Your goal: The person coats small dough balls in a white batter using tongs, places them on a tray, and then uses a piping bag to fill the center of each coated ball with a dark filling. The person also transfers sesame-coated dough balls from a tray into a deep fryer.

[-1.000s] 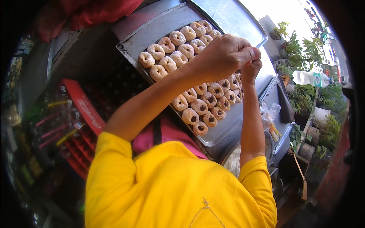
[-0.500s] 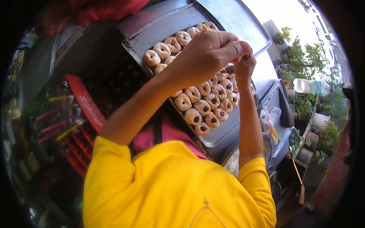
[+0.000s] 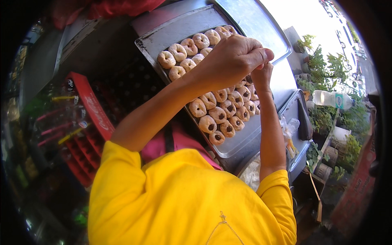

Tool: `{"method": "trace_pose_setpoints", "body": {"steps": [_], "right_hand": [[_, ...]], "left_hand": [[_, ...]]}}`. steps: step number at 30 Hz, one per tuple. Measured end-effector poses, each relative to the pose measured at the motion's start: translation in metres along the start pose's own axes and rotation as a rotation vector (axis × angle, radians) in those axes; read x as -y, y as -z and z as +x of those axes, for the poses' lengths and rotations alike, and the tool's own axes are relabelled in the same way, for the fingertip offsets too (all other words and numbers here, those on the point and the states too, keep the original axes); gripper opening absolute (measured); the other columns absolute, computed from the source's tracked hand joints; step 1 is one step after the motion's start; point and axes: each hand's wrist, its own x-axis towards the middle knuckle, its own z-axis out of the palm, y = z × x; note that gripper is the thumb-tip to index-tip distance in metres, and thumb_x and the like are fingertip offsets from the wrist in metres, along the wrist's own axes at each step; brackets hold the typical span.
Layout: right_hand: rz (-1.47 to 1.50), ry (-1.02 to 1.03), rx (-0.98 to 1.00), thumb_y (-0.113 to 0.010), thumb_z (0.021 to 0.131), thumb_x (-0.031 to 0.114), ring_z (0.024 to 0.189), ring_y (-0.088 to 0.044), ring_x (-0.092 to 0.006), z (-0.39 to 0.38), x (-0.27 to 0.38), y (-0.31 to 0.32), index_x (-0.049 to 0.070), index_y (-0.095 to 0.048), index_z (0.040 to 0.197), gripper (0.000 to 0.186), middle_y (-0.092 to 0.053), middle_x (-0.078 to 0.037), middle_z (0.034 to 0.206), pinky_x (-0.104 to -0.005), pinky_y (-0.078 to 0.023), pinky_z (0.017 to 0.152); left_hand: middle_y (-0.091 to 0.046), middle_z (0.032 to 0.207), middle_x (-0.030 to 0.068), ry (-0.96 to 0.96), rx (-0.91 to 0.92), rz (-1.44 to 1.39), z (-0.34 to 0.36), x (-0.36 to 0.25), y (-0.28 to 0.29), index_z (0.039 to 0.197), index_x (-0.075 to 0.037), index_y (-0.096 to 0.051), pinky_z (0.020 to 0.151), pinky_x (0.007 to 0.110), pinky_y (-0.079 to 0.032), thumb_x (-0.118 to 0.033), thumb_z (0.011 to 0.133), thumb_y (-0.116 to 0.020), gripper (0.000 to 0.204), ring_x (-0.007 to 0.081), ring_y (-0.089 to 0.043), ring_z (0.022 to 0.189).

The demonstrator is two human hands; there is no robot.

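My left hand (image 3: 241, 53) is closed above a metal tray (image 3: 163, 33), thumb pressed against the curled fingers. Just behind its thumb, my right hand (image 3: 262, 74) is raised with fingers drawn together, partly covered by the left. What either hand pinches is hidden. Below them, rows of pale, flour-dusted ring buns (image 3: 197, 108) sit on the tray. Those nearest me hold a dark filling (image 3: 217, 138) in their dimples, while buns at the far left (image 3: 166, 59) show bare dimples. My left forearm hides the middle rows.
A second metal tray (image 3: 261, 24) lies beyond. To the right are a tray with a plastic bag (image 3: 289, 127), a bowl of white stuff (image 3: 251, 173), potted plants (image 3: 326, 67) and a water bottle (image 3: 332, 99). A red crate (image 3: 92, 108) stands at left.
Both hands stay together over the tray. My right hand has slipped further behind the left, and the dark bit at its fingertips is now out of sight. The view has shifted slightly.
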Motion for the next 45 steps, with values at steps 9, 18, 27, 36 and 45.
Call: {"method": "trace_pose_setpoints", "body": {"steps": [9, 18, 27, 36, 45], "right_hand": [[-0.070, -0.014, -0.010, -0.054, 0.083, 0.020, 0.059, -0.061, -0.0273, 0.002, -0.003, 0.000, 0.005, -0.066, 0.086, 0.019, -0.061, -0.016, 0.066, -0.0367, -0.046, 0.056], [0.234, -0.100, -0.037, -0.055, 0.083, 0.020, 0.046, -0.050, -0.0173, -0.017, 0.034, 0.010, 0.009, -0.068, 0.086, 0.017, -0.057, -0.013, 0.057, -0.0315, -0.042, 0.050], [0.091, 0.006, 0.061, -0.057, 0.081, 0.022, 0.062, -0.060, -0.0328, -0.038, 0.047, -0.029, 0.008, -0.064, 0.089, 0.017, -0.059, -0.018, 0.065, -0.0401, -0.046, 0.057], [-0.241, 0.268, 0.221, -0.048, 0.073, 0.066, 0.112, -0.046, -0.0293, -0.045, 0.043, 0.002, 0.014, -0.047, 0.121, 0.071, -0.052, -0.015, 0.115, -0.0476, -0.021, 0.099], [0.160, 0.385, 0.219, -0.067, 0.075, 0.015, 0.076, -0.061, -0.0218, -0.023, 0.104, 0.104, 0.005, -0.060, 0.099, 0.027, -0.059, -0.010, 0.093, -0.0309, -0.049, 0.066]], "left_hand": [[-0.054, 0.064, 0.0040, -0.020, 0.002, 0.002, 0.001, -0.006, -0.003, 0.081, -0.003, -0.062, 0.049, 0.022, -0.036, -0.029, 0.088, -0.051, 0.029, 0.0083, -0.050, 0.056], [-0.048, 0.058, -0.0002, -0.022, 0.017, -0.089, -0.015, -0.028, 0.009, 0.075, -0.003, -0.059, 0.048, 0.019, -0.032, -0.027, 0.088, -0.052, 0.028, 0.0047, -0.043, 0.053], [-0.040, 0.057, -0.0031, 0.121, -0.063, -0.104, -0.043, -0.025, 0.020, 0.066, -0.006, -0.050, 0.047, 0.018, -0.026, -0.026, 0.089, -0.049, 0.030, 0.0033, -0.035, 0.050], [-0.042, 0.060, -0.0041, 0.034, -0.074, -0.077, -0.037, -0.024, 0.014, 0.071, -0.006, -0.053, 0.047, 0.017, -0.027, -0.024, 0.090, -0.050, 0.026, 0.0020, -0.035, 0.051], [-0.048, 0.065, -0.0028, 0.009, 0.093, 0.107, -0.021, -0.032, -0.002, 0.082, -0.003, -0.060, 0.051, 0.017, -0.033, -0.025, 0.089, -0.051, 0.025, 0.0024, -0.043, 0.058]]}}
